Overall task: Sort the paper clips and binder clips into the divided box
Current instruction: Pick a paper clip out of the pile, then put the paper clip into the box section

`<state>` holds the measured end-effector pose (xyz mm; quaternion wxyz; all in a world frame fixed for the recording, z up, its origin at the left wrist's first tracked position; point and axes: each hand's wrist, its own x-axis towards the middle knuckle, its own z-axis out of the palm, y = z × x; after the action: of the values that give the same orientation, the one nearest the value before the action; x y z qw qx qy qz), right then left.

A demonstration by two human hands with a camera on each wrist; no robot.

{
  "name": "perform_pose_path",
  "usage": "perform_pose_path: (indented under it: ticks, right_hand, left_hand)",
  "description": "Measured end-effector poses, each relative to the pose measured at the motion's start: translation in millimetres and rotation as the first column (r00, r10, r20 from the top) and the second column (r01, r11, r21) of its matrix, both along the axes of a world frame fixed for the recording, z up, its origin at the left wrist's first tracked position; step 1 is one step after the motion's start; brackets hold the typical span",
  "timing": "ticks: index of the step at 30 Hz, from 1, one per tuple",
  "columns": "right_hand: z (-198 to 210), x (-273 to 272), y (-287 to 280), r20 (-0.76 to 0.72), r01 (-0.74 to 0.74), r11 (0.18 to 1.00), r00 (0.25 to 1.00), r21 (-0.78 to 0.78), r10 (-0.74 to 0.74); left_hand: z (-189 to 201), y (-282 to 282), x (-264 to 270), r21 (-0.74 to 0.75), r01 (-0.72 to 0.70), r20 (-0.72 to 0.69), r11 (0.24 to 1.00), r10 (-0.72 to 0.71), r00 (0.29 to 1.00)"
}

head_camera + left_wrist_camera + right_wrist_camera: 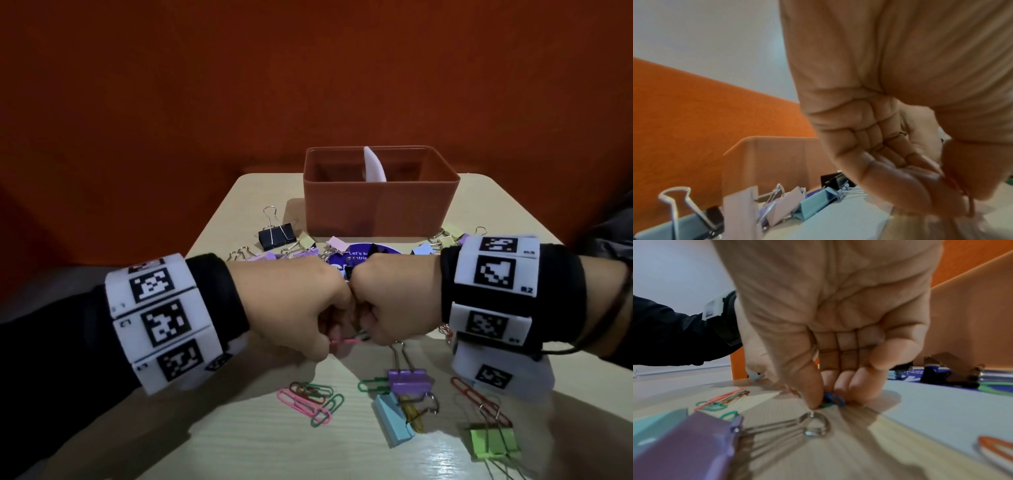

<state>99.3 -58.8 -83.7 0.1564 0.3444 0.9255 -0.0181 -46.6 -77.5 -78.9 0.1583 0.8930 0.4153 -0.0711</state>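
Two hands meet knuckle to knuckle above the table (pixel 246 435): your left hand (pixel 294 308) pinches a pink clip (pixel 106 341), and your right hand (pixel 394 301) pinches a blue clip (pixel 833 398) with a green one against it. Just nearer you lie loose paper clips (pixel 308 401), a purple binder clip (pixel 409 380), a blue one and a green one. Beyond your fists, a black binder clip (pixel 276 234) sits near the box (pixel 380 209), whose white divider (pixel 374 168) stands upright between two compartments.
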Motion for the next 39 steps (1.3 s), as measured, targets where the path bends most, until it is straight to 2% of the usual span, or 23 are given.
perform_pose_path:
  ticks: [4, 7, 11, 14, 17, 19, 20, 23, 25, 27, 31, 34, 39]
  right_hand:
    - [-0.8, 0.7, -0.2, -0.005, -0.020, 1.000, 1.000, 0.003, 0.020]
    - [1.6, 1.3, 1.6, -0.039, -0.007, 1.000, 0.999, -0.031, 0.005]
    - [6.0, 7.7, 10.7, -0.125, 0.082, 0.991, 0.988, -0.103, -0.095]
    - [11.8, 14.1, 20.6, -0.220, 0.180, 0.963, 0.950, -0.198, -0.223]
    - [15.2, 18.3, 27.4, -0.238, 0.233, 0.939, 0.926, -0.252, -0.294]
    - [13.8, 17.8, 26.7, -0.204, 0.244, 0.932, 0.931, -0.267, -0.302]
    - [11.9, 16.3, 24.5, -0.173, 0.241, 0.935, 0.941, -0.262, -0.291]
    - [4.2, 9.8, 16.7, -0.072, 0.145, 0.984, 0.986, -0.103, -0.153]
    - [1.7, 6.3, 13.9, -0.025, 0.105, 0.994, 0.994, -0.026, -0.105]
    - [0.2, 2.4, 14.9, 0.014, 0.085, 0.996, 0.996, -0.020, -0.085]
    - [-3.2, -4.7, 14.5, 0.028, 0.025, 0.999, 0.999, 0.026, -0.025]
    - [-3.7, -8.1, 10.6, 0.044, 0.004, 0.999, 0.999, 0.032, -0.005]
    - [-2.7, -9.1, 8.1, 0.063, 0.002, 1.000, 0.998, -0.014, -0.001]
  left_hand:
    - [4.0, 6.6, -15.6, -0.108, -0.106, 0.090, 0.988, 0.116, 0.989]
    - [4.8, 13.6, -30.3, -0.311, -0.192, 0.194, 0.931, 0.260, 0.946]
    - [5.4, 20.9, -41.0, -0.455, -0.226, 0.270, 0.862, 0.375, 0.887]
    - [6.6, 20.3, -42.5, -0.547, -0.212, 0.312, 0.810, 0.432, 0.846]
    - [8.8, 18.8, -41.1, -0.614, -0.208, 0.357, 0.761, 0.503, 0.787]
    - [11.0, 16.6, -38.3, -0.624, -0.222, 0.340, 0.749, 0.517, 0.786]
    - [11.0, 14.6, -37.0, -0.595, -0.230, 0.331, 0.770, 0.496, 0.803]
    - [7.7, 5.0, -32.3, -0.404, -0.190, 0.238, 0.895, 0.304, 0.922]
    - [4.8, -3.8, -28.9, -0.354, -0.162, 0.129, 0.921, 0.219, 0.967]
    - [4.7, -11.3, -24.9, -0.321, -0.127, 0.064, 0.939, 0.155, 0.986]
    - [4.3, -13.7, -19.8, -0.247, -0.112, 0.123, 0.963, 0.146, 0.982]
    - [3.8, -10.8, -20.8, -0.369, -0.106, 0.234, 0.924, 0.203, 0.951]
    - [0.6, -3.7, -27.0, -0.535, -0.162, 0.328, 0.829, 0.380, 0.865]
